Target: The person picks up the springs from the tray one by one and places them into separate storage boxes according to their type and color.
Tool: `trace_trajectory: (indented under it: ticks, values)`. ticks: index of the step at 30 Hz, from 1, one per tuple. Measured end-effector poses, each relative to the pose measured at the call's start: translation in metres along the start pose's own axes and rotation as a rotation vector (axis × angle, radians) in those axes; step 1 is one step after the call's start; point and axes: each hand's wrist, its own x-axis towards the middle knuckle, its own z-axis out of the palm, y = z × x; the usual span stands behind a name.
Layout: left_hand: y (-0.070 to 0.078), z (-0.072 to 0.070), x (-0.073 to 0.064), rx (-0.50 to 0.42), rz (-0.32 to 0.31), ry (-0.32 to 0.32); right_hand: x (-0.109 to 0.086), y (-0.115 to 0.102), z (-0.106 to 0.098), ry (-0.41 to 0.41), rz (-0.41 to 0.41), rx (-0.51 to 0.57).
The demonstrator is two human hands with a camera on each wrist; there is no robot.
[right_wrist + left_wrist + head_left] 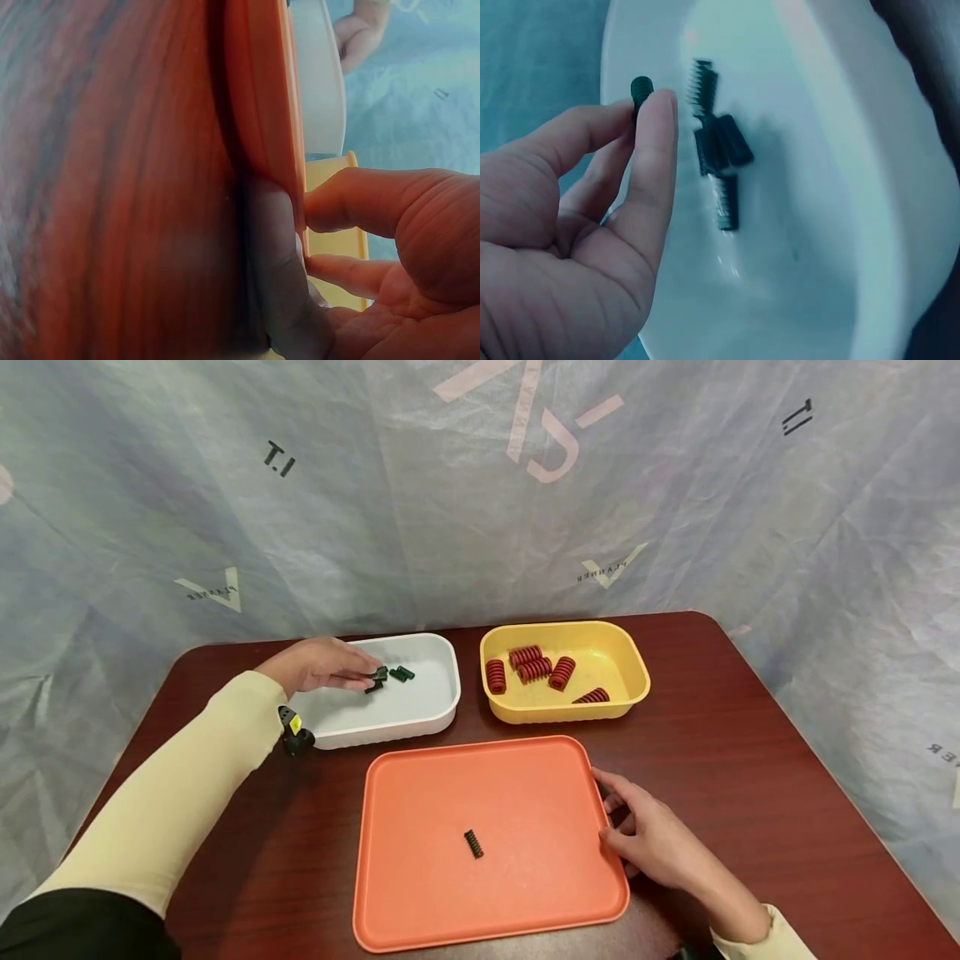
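Note:
My left hand (pixel 330 665) is over the white bin (pixel 442 714). Between thumb and fingers it pinches a small dark green spring (pixel 640 88), whose coils show above the fingertips in the left wrist view. Several more dark green springs (pixel 718 142) lie in a loose cluster on the bin's floor. At the right side of the orange tray (pixel 427 793), my right hand (pixel 648 831) grips the rim, with the thumb at the edge and fingers along its side. One dark green spring (pixel 473 843) lies near the middle of that tray.
A yellow bin (pixel 637 681) holding several red springs (pixel 535 670) stands at the back, right of the white bin. Everything rests on a dark reddish wooden table (pixel 720 735). Behind the table hangs a grey printed sheet (pixel 375 502).

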Motion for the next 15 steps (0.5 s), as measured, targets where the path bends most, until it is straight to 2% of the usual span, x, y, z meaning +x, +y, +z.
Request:
trace_trajectory:
  ticks: [8, 15]
  values:
    - [-0.007, -0.007, 0.011, 0.069, -0.028, -0.005, 0.001, 0.000, 0.000, -0.003, -0.010, 0.000]
    - [-0.008, -0.005, 0.015, 0.076, -0.038, 0.008, 0.001, -0.001, 0.000, 0.005, -0.019, -0.010]
